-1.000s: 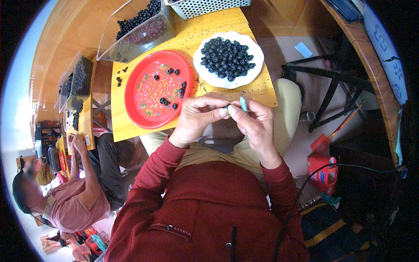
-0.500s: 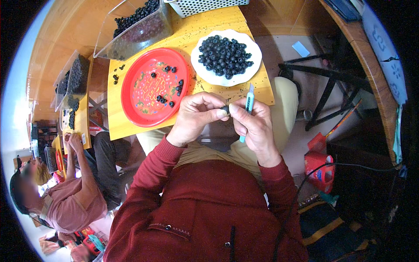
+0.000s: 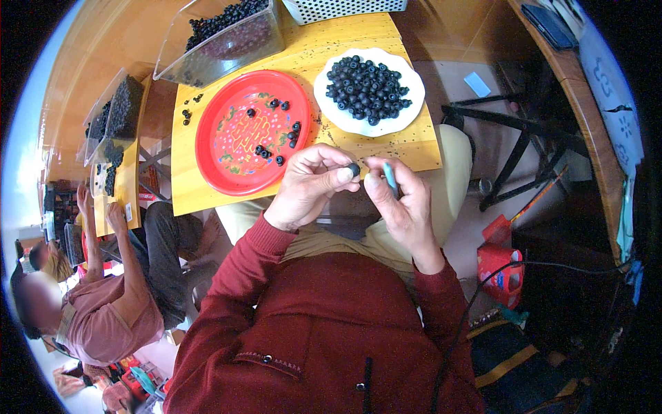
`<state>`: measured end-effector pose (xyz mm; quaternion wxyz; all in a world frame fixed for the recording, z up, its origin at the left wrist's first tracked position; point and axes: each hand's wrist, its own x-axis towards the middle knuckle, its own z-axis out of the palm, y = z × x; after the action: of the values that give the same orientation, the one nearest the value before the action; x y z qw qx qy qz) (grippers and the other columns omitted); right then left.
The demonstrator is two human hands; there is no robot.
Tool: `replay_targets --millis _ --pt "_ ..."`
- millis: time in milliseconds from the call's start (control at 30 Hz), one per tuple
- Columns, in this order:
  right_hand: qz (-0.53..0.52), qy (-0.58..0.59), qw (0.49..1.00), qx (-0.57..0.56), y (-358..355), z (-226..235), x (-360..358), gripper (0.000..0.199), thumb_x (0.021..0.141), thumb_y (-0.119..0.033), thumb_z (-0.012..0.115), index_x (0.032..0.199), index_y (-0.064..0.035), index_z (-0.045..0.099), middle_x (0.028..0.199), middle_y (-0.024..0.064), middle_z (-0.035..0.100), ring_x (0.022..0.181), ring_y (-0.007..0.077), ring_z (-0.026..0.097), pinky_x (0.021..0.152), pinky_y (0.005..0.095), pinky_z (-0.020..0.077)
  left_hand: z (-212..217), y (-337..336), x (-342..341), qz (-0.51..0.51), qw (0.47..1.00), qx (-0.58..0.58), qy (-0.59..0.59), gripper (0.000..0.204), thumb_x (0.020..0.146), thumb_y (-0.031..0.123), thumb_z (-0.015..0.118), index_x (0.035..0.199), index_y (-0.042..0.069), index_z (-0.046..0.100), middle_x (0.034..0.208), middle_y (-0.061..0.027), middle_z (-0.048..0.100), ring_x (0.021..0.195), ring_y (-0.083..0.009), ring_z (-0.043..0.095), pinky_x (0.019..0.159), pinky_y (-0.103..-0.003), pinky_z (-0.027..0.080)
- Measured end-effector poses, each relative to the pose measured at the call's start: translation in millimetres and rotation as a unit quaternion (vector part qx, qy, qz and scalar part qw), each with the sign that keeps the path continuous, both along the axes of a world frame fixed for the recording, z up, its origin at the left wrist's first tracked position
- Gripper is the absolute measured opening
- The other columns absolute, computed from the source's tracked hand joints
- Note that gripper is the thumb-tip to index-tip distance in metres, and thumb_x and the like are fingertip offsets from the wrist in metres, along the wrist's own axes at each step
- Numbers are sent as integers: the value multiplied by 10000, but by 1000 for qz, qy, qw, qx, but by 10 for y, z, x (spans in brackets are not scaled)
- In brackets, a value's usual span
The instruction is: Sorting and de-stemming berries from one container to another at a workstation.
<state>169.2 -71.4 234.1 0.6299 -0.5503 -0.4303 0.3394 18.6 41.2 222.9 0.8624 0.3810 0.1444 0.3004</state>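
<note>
Between the thumb and fingers of my left hand (image 3: 307, 190) is a small round black bead-like piece (image 3: 354, 170). My right hand (image 3: 405, 203) grips a teal craft knife (image 3: 390, 177), seen nearly end-on, its blade hard to make out. A small gap separates the right fingertips from the black piece. Both hands are above my lap, just past the table's near edge. Ahead of the left hand, a red patterned plate (image 3: 211, 162) bears several black pieces. A white scalloped plate (image 3: 415, 103), heaped with many more, stands beyond the right hand.
The yellow table (image 3: 187, 196) is strewn with dark flecks. At its back stand a clear bin (image 3: 258, 54) of black pieces and a white perforated basket (image 3: 345, 8). A person (image 3: 114, 310) works at another table on the left. A black cable (image 3: 552, 268) runs at right.
My right hand has drawn slightly away from the black piece, and the knife has turned nearly end-on. The left hand still pinches the piece. The co-worker's hands have moved apart.
</note>
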Motion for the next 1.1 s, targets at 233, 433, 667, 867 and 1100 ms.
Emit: replay_targets --millis 233,433,667,867,1100 --pt "23 -162 986 17 -24 65 -50 309 995 -266 557 1128 3 632 934 171 643 837 321 657 722 388 511 8 -1 -44 -2 1000 -14 -17 147 911 -21 640 1056 2 624 990 -146 698 883 -206 698 797 -321 592" --pt "18 -178 983 31 -43 91 -37 278 982 -235 584 1115 0 649 915 152 652 793 287 651 670 367 507 8 -23 -46 4 1000 -8 -11 146 914 -27 631 1057 2 623 1011 -151 695 898 -207 697 799 -318 593" --pt "15 -180 982 48 -56 90 -3 265 978 -217 591 1108 3 658 905 150 653 767 272 641 657 360 501 -28 -29 -45 -10 1000 4 -23 152 912 -30 631 1060 -1 622 1019 -152 693 920 -210 697 804 -322 595" --pt "30 -163 986 24 -87 51 89 288 971 -207 605 1136 23 657 898 152 651 793 260 645 691 350 497 92 -87 -31 -40 996 47 -60 158 883 -35 658 1027 28 643 924 -145 667 812 -209 667 731 -332 565" --pt "6 -119 993 1 -152 76 185 331 975 -231 609 1141 51 662 921 157 655 839 237 649 753 319 495 188 -104 8 -18 998 28 -54 130 892 -9 660 1016 22 635 908 -149 651 786 -206 646 711 -307 539"
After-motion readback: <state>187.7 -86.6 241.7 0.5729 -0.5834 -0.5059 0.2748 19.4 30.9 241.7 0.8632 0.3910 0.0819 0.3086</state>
